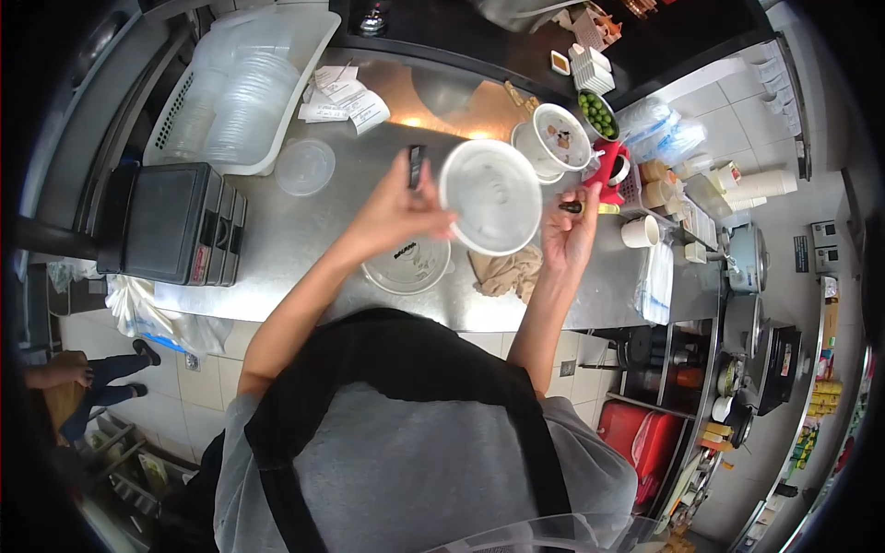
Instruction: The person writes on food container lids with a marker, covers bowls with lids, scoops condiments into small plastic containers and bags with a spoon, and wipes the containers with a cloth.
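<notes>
A round white bowl (491, 197), tilted towards me, is between my hands above the counter. The fingers of my left hand (406, 212), blurred by motion, close at its left rim. A short black object (417, 166) shows at the same hand's upper fingers; I cannot make out its kind. My right hand (567, 238) is closed around a marker with a black end and a yellow-green body (607, 209), close to the bowl's right side. Below the bowl lies a clear round lid (410, 267) with black writing on it. A crumpled brown cloth (505, 272) sits beside the lid.
White bowls (562, 136) and a bowl of green limes (597, 115) stand at the back right. A white basket (313, 55) of plastic containers and black drawers (175, 224) occupy the left. Receipts (346, 97), another clear lid (305, 167) and a white cup (640, 231) rest on the metal counter.
</notes>
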Tool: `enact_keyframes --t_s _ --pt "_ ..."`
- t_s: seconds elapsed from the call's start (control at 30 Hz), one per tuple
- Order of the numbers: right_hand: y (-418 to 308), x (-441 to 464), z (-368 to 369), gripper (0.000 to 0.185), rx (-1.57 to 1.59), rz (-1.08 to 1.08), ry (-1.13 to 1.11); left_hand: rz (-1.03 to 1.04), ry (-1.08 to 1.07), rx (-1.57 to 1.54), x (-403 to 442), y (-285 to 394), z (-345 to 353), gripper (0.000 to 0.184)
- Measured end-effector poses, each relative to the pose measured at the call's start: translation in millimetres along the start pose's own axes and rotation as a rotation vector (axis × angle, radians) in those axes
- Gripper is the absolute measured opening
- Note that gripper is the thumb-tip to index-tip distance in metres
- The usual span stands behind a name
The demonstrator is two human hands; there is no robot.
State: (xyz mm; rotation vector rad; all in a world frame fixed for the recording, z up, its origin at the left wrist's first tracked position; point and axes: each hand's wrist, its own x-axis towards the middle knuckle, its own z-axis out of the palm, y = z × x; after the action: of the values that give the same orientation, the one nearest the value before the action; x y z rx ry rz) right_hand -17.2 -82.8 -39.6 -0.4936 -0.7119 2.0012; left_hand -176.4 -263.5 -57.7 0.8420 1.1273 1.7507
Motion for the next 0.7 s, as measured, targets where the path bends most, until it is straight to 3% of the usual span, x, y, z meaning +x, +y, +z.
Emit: enact_keyframes --t_s 0.2,0.3,0.4,0.53,0.63,0.7 --pt "68 -29 -3 0.021 -0.071 0.333 -0.028 -0.169 0.154 -0.031 -87 -12 -26 0.049" --pt "70 -29 2 0.019 -0.204 0.253 -0.124 -0.14 0.183 -0.078 -104 -29 -34 0.043" --pt "75 -37 34 0.016 -0.525 -0.154 -0.278 -0.279 0.32 -0.044 -96 -16 -26 0.036" --pt "93 -46 51 0.011 -0.615 -0.057 -0.624 -0.265 0.314 -0.01 -92 -26 -28 0.034" --pt "105 -45 48 0.017 -0.822 -0.065 -0.764 -0.239 0.28 -0.047 -96 -29 -26 0.034" --pt "106 -54 53 0.02 -0.778 0.036 -0.649 -0.24 0.274 -0.052 -98 -30 -26 0.034"
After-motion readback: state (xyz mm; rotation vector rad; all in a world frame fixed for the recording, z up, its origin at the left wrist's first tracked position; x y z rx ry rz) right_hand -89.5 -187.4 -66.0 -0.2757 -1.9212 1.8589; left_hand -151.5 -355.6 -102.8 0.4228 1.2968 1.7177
